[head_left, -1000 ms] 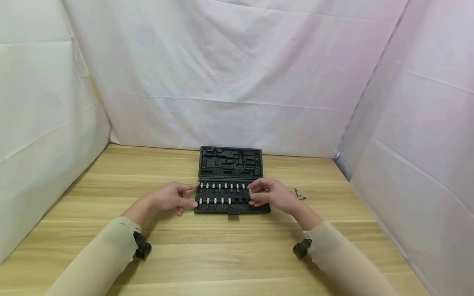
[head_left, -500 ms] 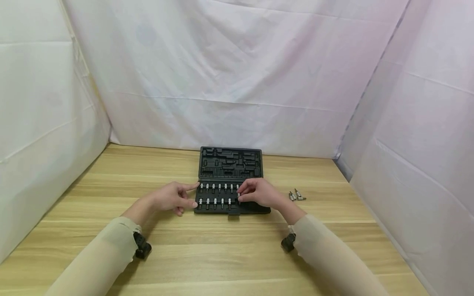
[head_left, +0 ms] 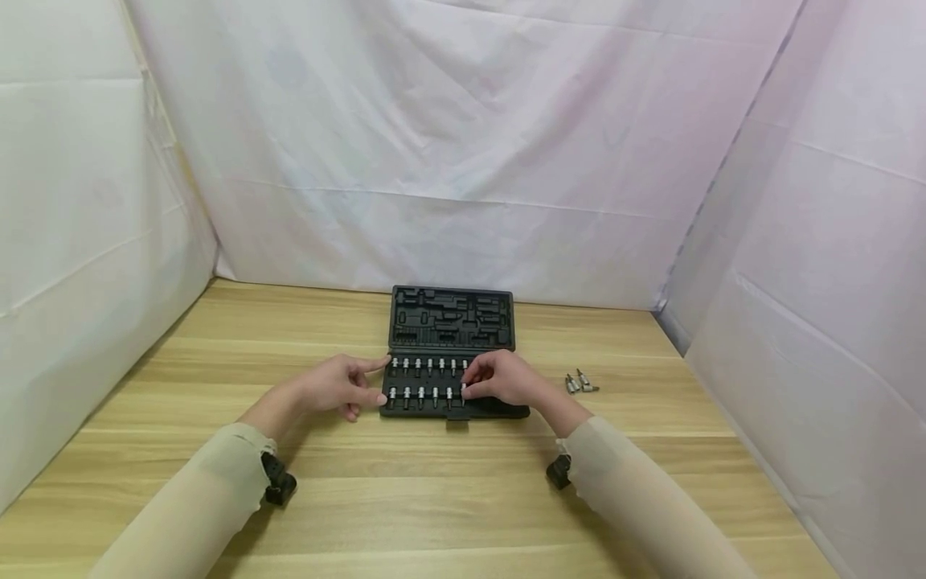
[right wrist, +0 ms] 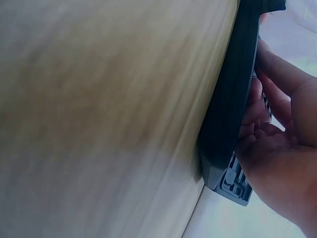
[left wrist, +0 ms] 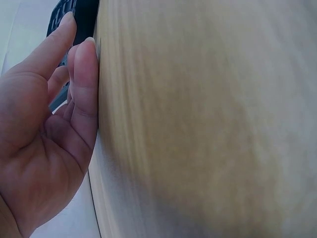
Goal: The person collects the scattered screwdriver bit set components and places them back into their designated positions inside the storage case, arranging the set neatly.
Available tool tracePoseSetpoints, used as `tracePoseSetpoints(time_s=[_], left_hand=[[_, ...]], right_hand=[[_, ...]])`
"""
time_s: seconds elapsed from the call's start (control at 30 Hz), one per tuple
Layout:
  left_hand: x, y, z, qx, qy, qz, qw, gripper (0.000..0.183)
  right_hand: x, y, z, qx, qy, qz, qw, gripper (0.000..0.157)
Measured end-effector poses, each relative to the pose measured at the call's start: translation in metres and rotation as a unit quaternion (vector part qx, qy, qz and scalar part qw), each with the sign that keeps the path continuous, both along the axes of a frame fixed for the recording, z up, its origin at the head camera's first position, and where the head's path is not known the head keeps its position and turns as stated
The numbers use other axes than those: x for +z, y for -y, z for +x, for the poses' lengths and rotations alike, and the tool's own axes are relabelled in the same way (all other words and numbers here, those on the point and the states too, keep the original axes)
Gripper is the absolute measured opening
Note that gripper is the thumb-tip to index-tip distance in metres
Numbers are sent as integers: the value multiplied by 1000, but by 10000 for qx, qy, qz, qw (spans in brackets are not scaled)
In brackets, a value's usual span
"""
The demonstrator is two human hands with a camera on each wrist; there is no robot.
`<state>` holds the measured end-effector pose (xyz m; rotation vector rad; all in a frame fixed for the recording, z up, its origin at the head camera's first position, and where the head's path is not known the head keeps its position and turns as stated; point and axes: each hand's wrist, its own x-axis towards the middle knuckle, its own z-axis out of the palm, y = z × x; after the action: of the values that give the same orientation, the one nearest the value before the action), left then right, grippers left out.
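A black plastic socket case (head_left: 419, 413) lies unfolded on the table, its tray toward me and its lid (head_left: 452, 318) at the back. Silver bit sockets (head_left: 420, 396) stand in two rows in the tray. My right hand (head_left: 506, 378) pinches one bit socket (head_left: 464, 392) between thumb and fingers, at the right end of the front row. That hand covers the tray's right part. My left hand (head_left: 331, 386) touches the tray's left edge, index finger at the back corner and thumb near the front. In the left wrist view its thumb (left wrist: 54, 42) reaches toward the case.
Several loose bit sockets (head_left: 571, 384) lie on the wooden table (head_left: 405, 498) right of the case. White cloth (head_left: 463, 161) hangs behind and at both sides. A latch (head_left: 457, 423) juts from the case's front edge.
My right hand has moved left across the tray with the bit socket, from the right side to the front row beside the other sockets. The left hand stays put.
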<state>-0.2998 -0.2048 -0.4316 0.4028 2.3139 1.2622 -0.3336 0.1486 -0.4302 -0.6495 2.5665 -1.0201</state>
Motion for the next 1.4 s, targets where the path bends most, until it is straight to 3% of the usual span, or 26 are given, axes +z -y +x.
tracePoseSetpoints(time_s=[0.4,0.53,0.8,1.4], left_hand=[[0,0,-1,-6,-61,-38,10000,89],[-1,0,-2,-26,-65,-35,10000,89],[0,0,0,-52,-85,-44,9999,89],[-1,0,3,-105,-130,20,9999,90]], right_hand=[[0,-2,-1,296,2,14,9996,9],[0,-5,-3,345,71,-76,9993,15],[1,-5,-8,198,177,-22,9996,28],[2,19,-1,-121,36,536,9985,16]])
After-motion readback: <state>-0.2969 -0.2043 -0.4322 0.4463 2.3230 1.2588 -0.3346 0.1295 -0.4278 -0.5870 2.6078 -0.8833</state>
